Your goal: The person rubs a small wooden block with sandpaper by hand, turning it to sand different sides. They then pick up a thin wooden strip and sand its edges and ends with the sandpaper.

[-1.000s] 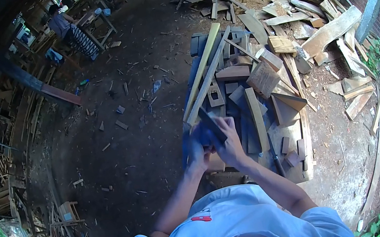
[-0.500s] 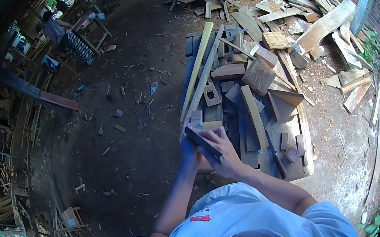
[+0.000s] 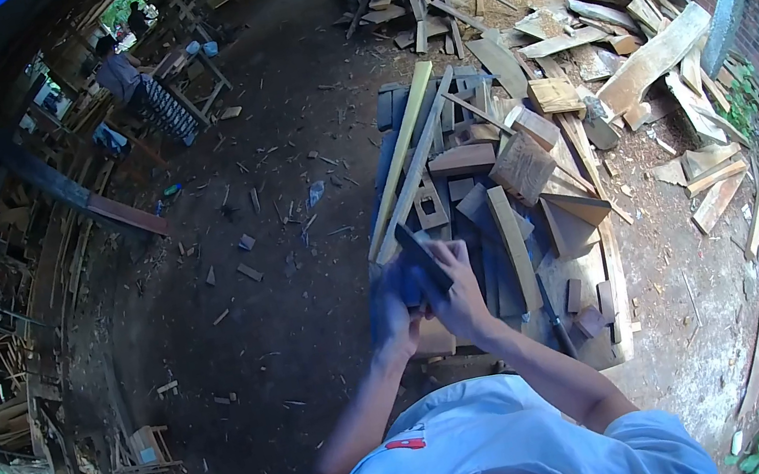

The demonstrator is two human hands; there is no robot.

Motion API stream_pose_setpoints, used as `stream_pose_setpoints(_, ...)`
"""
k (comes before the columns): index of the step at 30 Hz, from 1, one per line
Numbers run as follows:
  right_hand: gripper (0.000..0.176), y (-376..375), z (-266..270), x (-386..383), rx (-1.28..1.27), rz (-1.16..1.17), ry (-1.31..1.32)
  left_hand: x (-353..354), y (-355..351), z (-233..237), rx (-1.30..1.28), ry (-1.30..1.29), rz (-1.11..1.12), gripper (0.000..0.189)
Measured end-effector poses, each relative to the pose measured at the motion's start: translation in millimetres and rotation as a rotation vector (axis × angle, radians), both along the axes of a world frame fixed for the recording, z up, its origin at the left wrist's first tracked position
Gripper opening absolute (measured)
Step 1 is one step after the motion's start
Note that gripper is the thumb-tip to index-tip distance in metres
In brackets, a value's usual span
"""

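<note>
My right hand (image 3: 460, 292) is closed around a dark, flat, narrow block (image 3: 422, 255), its fingers over the near side. The block tilts away from me, up and to the left. My left hand (image 3: 395, 313) is close against my right hand on the block's left side; motion blurs its fingers, so I cannot tell how they grip. Both hands are over the near left end of a low workbench. A pale wood block (image 3: 434, 339) lies just below them. Right of my right hand are a long wood bar (image 3: 510, 236) and a dark-handled tool (image 3: 559, 327).
Wood offcuts and long strips (image 3: 406, 156) cover the bench. Behind it rises a big heap of scrap boards (image 3: 556, 28). A person (image 3: 135, 87) stands at another bench at the far left. A post (image 3: 77, 189) slants nearby, and wood chips litter the dark floor (image 3: 247, 352).
Both hands and the dark block have shifted slightly right, and the block stands at a steeper tilt. The whole view has moved a little with my head.
</note>
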State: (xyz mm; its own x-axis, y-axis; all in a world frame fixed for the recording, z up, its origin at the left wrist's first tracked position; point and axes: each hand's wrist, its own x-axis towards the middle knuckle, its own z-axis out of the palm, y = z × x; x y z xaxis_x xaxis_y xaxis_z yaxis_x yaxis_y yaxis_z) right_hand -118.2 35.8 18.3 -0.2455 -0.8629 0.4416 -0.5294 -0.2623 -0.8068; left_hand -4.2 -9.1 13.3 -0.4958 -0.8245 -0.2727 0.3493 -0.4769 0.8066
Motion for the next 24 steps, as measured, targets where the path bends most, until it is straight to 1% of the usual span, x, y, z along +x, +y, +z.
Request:
stream_pose_setpoints(1,0.034,7,5,7,-0.039,0.040,0.054,-4,-10,-17,-0.023,-0.066,0.135,0.031)
stream_pose_setpoints(2,0.034,18,7,17,-0.069,0.084,0.105,-2,-16,-32,-0.020,-0.065,0.134,0.031)
stream_pose_setpoints(3,0.034,25,7,23,-0.063,0.139,0.100,-2,-17,-26,-0.014,0.001,0.153,0.030)
stream_pose_setpoints(4,0.034,23,6,20,-0.061,0.142,0.098,-2,-18,-19,-0.010,0.067,0.175,0.028)
stream_pose_setpoints(5,0.033,16,4,12,-0.067,0.109,0.088,-8,-13,-13,-0.013,-0.037,0.296,0.027)
stream_pose_setpoints(6,0.033,10,1,6,-0.066,0.078,0.074,2,-5,-6,-0.070,-0.121,0.106,0.026)
stream_pose_setpoints(7,0.031,-2,-4,-1,-0.016,0.023,-0.072,3,0,-5,0.014,-0.113,0.077,0.027)
stream_pose_setpoints(8,0.029,-8,-4,-6,0.065,-0.027,-0.150,2,3,-6,0.097,-0.099,0.045,0.027)
stream_pose_setpoints(9,0.029,-4,-4,-4,0.027,-0.021,-0.060,-1,3,-5,0.096,-0.095,0.043,0.027)
stream_pose_setpoints(11,0.030,6,-3,8,-0.055,0.022,0.068,-6,-3,-2,-0.037,-0.095,0.127,0.027)
stream_pose_setpoints(12,0.032,17,4,15,-0.043,0.094,0.092,-5,-7,-15,-0.032,-0.096,0.128,0.027)
stream_pose_setpoints(13,0.033,23,7,18,-0.054,0.121,0.088,-3,-16,-38,0.002,0.000,0.185,0.027)
stream_pose_setpoints(14,0.034,24,8,19,-0.069,0.148,0.083,-1,-22,-50,0.032,0.096,0.242,0.027)
stream_pose_setpoints(15,0.034,19,4,14,-0.073,0.113,0.066,1,-19,-44,0.033,0.092,0.245,0.027)
stream_pose_setpoints(16,0.034,11,0,5,-0.073,0.081,0.048,5,-11,-32,0.064,0.042,0.152,0.027)
stream_pose_setpoints(18,0.032,-7,-3,-7,0.054,-0.043,-0.173,8,0,-15,0.124,-0.050,-0.040,0.027)
stream_pose_setpoints(19,0.032,-4,-6,-5,0.024,-0.017,-0.106,6,1,-18,0.156,-0.009,-0.006,0.026)
stream_pose_setpoints(20,0.032,-1,-5,-1,-0.013,0.007,-0.038,5,-8,-32,0.148,-0.006,-0.010,0.026)
stream_pose_setpoints(21,0.032,8,0,9,-0.047,0.049,0.017,6,-20,-54,0.044,0.000,0.065,0.026)
stream_pose_setpoints(22,0.032,19,4,19,-0.076,0.094,0.070,5,-22,-58,-0.054,0.003,0.143,0.026)
stream_pose_setpoints(23,0.032,26,8,25,-0.102,0.156,0.084,7,-23,-61,-0.053,0.000,0.146,0.026)
stream_pose_setpoints(24,0.032,23,7,23,-0.102,0.159,0.082,5,-21,-46,-0.033,-0.014,0.152,0.026)
